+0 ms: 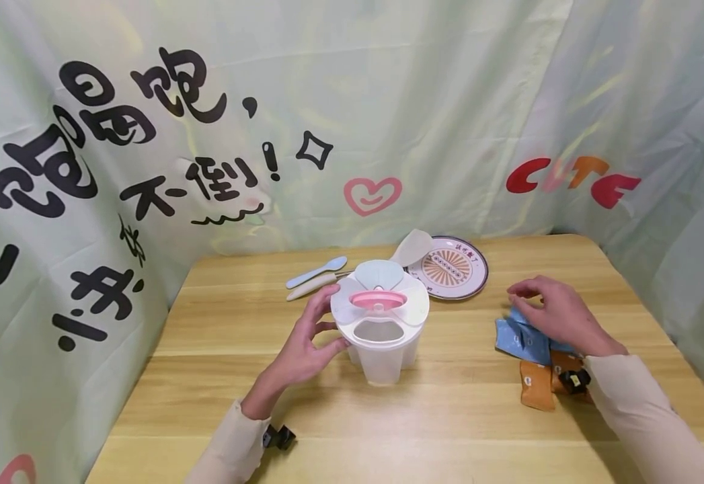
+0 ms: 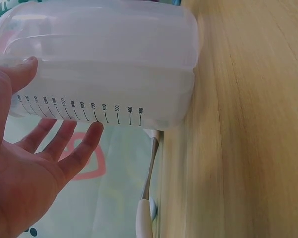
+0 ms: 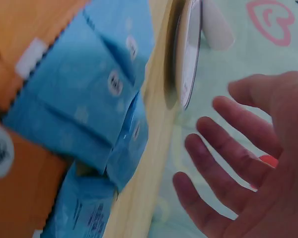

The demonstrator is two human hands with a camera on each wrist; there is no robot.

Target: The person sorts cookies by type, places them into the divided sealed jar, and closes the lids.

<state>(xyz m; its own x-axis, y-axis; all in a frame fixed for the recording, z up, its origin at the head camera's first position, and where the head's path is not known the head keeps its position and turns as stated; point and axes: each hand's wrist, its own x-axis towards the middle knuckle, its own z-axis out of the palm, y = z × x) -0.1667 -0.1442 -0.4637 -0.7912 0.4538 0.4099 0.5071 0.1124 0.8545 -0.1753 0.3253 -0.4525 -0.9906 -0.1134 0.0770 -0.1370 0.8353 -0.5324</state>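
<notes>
A translucent plastic container (image 1: 382, 359) stands upright on the table, its white lid (image 1: 412, 306) carrying a pink handle (image 1: 378, 300) and an oval opening at the front. Measuring marks run along its wall (image 2: 104, 84) in the left wrist view. My left hand (image 1: 309, 343) holds it by the left side, thumb at the front and fingertips (image 2: 95, 130) farther round. Over blue packets (image 1: 521, 338) on the right hovers my right hand (image 1: 563, 316), fingers loosely bent. The right wrist view shows that hand (image 3: 248, 148) apart from the blue packets (image 3: 84, 94), holding nothing.
Orange packets (image 1: 536, 386) lie in front of the blue ones. Behind the container are a round patterned plate (image 1: 469, 269), a white spatula (image 1: 413, 247) with a pale handle, and a light blue spoon (image 1: 315, 272). A printed cloth (image 1: 436, 101) hangs behind the wooden table (image 1: 224, 376).
</notes>
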